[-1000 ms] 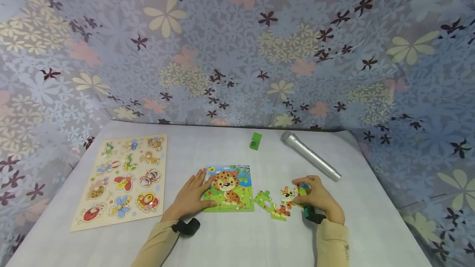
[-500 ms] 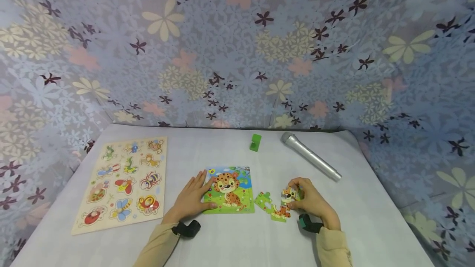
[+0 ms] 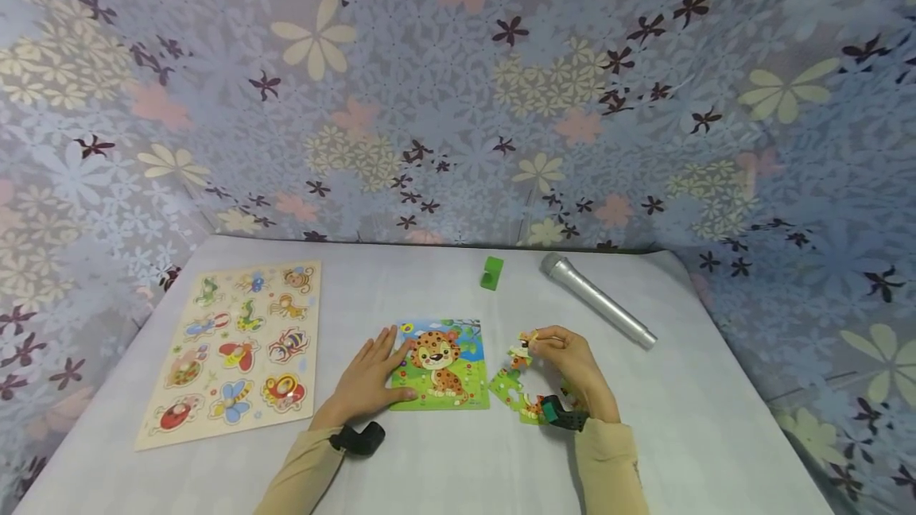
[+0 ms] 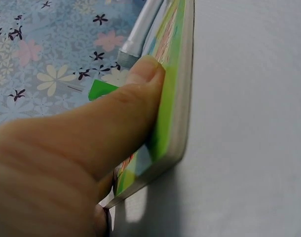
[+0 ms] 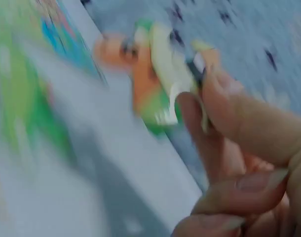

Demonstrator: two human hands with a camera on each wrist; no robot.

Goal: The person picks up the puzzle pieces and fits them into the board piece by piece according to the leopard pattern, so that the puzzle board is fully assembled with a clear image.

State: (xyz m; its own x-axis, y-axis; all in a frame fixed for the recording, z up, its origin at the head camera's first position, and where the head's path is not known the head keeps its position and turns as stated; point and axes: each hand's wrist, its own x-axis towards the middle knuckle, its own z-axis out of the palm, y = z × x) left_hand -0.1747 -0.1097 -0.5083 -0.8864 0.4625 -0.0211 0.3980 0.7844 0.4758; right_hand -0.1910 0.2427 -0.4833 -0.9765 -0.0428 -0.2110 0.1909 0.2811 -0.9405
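Observation:
The left hand (image 3: 366,382) lies along the left side of a square leopard picture puzzle (image 3: 458,376). Its fingers stretch out on that side, and in the left wrist view the thumb (image 4: 126,106) rests on the puzzle's green top face. Raised above the table, the right hand (image 3: 576,364) pinches an orange, cream and green jigsaw piece (image 5: 158,74) between thumb and fingertips, blurred in the right wrist view. Below it lie a green jigsaw piece (image 3: 502,388) and a spotted orange-and-green piece (image 3: 530,410). More pieces lie partly hidden behind the right wrist.
At the left lies a wooden insect puzzle board (image 3: 232,348). A small green block (image 3: 491,272) and a silver microphone (image 3: 601,300) are towards the back of the white-covered table (image 3: 444,467). Flowered cloth (image 3: 458,102) hangs behind.
The right hand has lifted a jigsaw piece from the pile and moved left and up with it, towards the leopard puzzle. The left hand has stayed in place.

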